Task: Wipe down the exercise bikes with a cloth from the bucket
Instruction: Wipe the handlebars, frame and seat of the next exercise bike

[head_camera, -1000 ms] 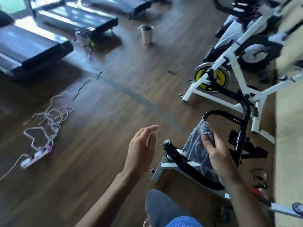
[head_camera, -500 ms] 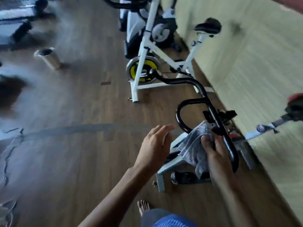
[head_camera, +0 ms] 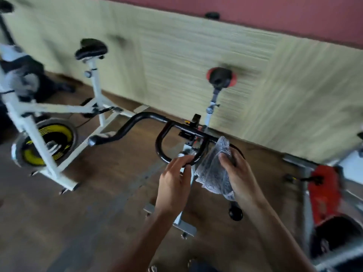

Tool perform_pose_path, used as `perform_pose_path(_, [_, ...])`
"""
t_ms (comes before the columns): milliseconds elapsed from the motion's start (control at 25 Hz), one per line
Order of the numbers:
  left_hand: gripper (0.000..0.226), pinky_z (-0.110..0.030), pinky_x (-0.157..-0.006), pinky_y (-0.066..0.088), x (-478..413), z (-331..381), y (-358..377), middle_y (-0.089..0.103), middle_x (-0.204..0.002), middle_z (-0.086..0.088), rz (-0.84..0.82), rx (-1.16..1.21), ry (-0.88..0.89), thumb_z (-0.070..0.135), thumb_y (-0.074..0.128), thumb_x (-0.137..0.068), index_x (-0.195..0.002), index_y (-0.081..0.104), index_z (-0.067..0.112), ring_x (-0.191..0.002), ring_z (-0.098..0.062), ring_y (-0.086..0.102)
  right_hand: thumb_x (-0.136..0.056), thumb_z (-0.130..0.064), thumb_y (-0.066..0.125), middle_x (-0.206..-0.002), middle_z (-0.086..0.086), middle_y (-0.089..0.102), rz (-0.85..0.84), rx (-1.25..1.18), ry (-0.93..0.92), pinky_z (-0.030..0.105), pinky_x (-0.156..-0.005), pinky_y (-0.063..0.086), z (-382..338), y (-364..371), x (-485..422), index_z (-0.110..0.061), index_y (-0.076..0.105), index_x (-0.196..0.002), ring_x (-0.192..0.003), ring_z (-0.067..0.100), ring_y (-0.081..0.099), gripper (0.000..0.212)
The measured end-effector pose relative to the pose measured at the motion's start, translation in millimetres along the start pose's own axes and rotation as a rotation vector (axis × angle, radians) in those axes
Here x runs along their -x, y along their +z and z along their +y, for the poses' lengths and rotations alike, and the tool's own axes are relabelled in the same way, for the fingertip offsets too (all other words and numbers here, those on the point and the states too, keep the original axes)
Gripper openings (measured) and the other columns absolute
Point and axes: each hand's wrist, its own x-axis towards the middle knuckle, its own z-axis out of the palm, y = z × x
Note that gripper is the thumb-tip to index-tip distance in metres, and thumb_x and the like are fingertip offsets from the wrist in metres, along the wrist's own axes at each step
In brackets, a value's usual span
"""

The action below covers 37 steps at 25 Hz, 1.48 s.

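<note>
Right in front of me stands a white exercise bike whose black handlebar (head_camera: 137, 119) curves across the middle of the view. My right hand (head_camera: 238, 175) holds a grey cloth (head_camera: 215, 169) wrapped around the right part of that handlebar. My left hand (head_camera: 173, 183) reaches to the handlebar's inner loop (head_camera: 161, 152), fingertips curling over its lower bend. The bike's red and black saddle (head_camera: 221, 77) stands behind the bar, near the wall. No bucket is in view.
A second white bike (head_camera: 49, 112) with a yellow flywheel (head_camera: 47, 142) and black saddle (head_camera: 91, 49) stands to the left. A red machine (head_camera: 324, 195) sits at the right edge. A pale panelled wall (head_camera: 196, 61) runs behind; wooden floor (head_camera: 78, 222) below.
The view has swung right from the open floor to the wall. My left hand moved from mid-air onto the handlebar loop. My right hand kept the cloth on the bar.
</note>
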Motion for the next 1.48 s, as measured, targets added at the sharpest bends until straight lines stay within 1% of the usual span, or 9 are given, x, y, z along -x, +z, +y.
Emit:
perform_pose_path(80, [0.031,-0.015,-0.086,0.048,-10.7,-4.6,2.4,0.065,-0.113,0.013,-0.078,0.023,0.047,0.008,0.052,-0.096,-0.121,0.066,0.020,-0.103,-0.002,0.063,-0.102,-0.024,0.057,-0.113,0.004,0.066,0.093,-0.128,0.085,0.045,-0.097,0.051,-1.0,10.9,-9.5,-0.012,0.053,-0.131,-0.104,0.019,0.065,0.031])
perform_pose_path(200, [0.034,-0.005,-0.084,0.042,-27.4,-16.2,22.5,0.057,-0.110,0.022,-0.129,0.055,0.061,0.007,0.053,-0.096,-0.124,0.064,0.022,-0.102,-0.003,0.060,-0.101,-0.019,0.059,-0.116,0.015,0.065,0.134,-0.207,0.166,0.052,-0.098,0.053,-0.7,6.6,-41.3,-0.018,0.052,-0.120,-0.104,0.029,0.068,0.020])
perform_pose_path(360, [0.037,-0.010,-0.096,0.040,-43.5,-26.6,74.4,0.059,-0.118,0.011,-0.086,0.070,0.095,-0.001,0.052,-0.096,-0.128,0.060,0.015,-0.114,-0.008,0.056,-0.099,-0.016,0.062,-0.122,0.020,0.065,0.065,0.010,0.155,0.056,-0.103,0.049,9.1,-11.6,-99.7,-0.014,0.054,-0.122,-0.113,0.037,0.064,0.025])
perform_pose_path(560, [0.042,-0.012,-0.109,0.030,-45.8,-38.8,126.6,0.047,-0.135,-0.005,-0.023,0.108,0.083,-0.004,0.051,-0.097,-0.137,0.049,0.005,-0.131,0.003,0.038,-0.090,-0.017,0.072,-0.112,-0.005,0.063,-0.273,0.449,0.078,0.029,-0.098,0.046,9.1,-43.5,-153.6,-0.017,0.057,-0.128,-0.103,0.014,0.061,0.041])
perform_pose_path(680, [0.043,-0.027,-0.117,0.031,-49.6,-44.0,149.1,0.042,-0.144,-0.014,-0.087,0.080,0.183,-0.003,0.048,-0.098,-0.141,0.044,-0.001,-0.142,-0.014,0.035,-0.083,-0.024,0.076,-0.122,-0.003,0.064,-0.239,0.593,-0.001,0.039,-0.106,0.046,17.6,-50.2,-170.9,-0.017,0.057,-0.132,-0.112,0.017,0.061,0.053])
perform_pose_path(880, [0.048,-0.041,-0.123,0.021,-72.1,-48.3,187.7,0.029,-0.159,-0.013,-0.200,-0.004,0.288,0.016,0.037,-0.105,-0.150,0.032,0.000,-0.152,-0.022,0.018,-0.090,-0.017,0.073,-0.122,-0.004,0.066,-0.124,0.419,0.013,0.031,-0.099,0.050,46.4,-60.2,-174.9,-0.018,0.060,-0.131,-0.110,0.010,0.064,0.043])
perform_pose_path(1000, [0.054,-0.045,-0.124,0.017,-82.9,-58.4,205.1,0.030,-0.160,-0.013,-0.152,-0.235,0.357,0.034,0.024,-0.107,-0.151,0.034,0.005,-0.151,-0.026,0.020,-0.099,-0.017,0.061,-0.116,-0.011,0.063,0.028,0.043,0.109,0.014,-0.090,0.049,58.0,-68.4,-150.6,-0.018,0.054,-0.137,-0.101,-0.011,0.062,0.039])
perform_pose_path(1080, [0.054,-0.043,-0.124,0.013,-91.8,-68.6,212.1,0.036,-0.157,-0.011,-0.099,-0.387,0.446,0.037,0.021,-0.107,-0.147,0.044,0.008,-0.150,-0.027,0.024,-0.104,-0.027,0.052,-0.125,-0.017,0.058,0.138,0.008,0.107,0.014,-0.098,0.047,68.3,-74.6,-125.5,-0.021,0.051,-0.142,-0.107,-0.023,0.054,0.039])
perform_pose_path(1480, [0.049,-0.038,-0.123,0.003,-104.5,-88.9,222.3,0.054,-0.144,-0.003,-0.075,-0.412,0.682,0.040,0.023,-0.107,-0.139,0.051,0.016,-0.140,-0.022,0.036,-0.097,-0.038,0.051,-0.130,-0.002,0.066,0.385,-0.152,0.105,0.028,-0.106,0.047,85.3,-44.3,-30.7,-0.021,0.054,-0.138,-0.124,0.006,0.060,0.044])
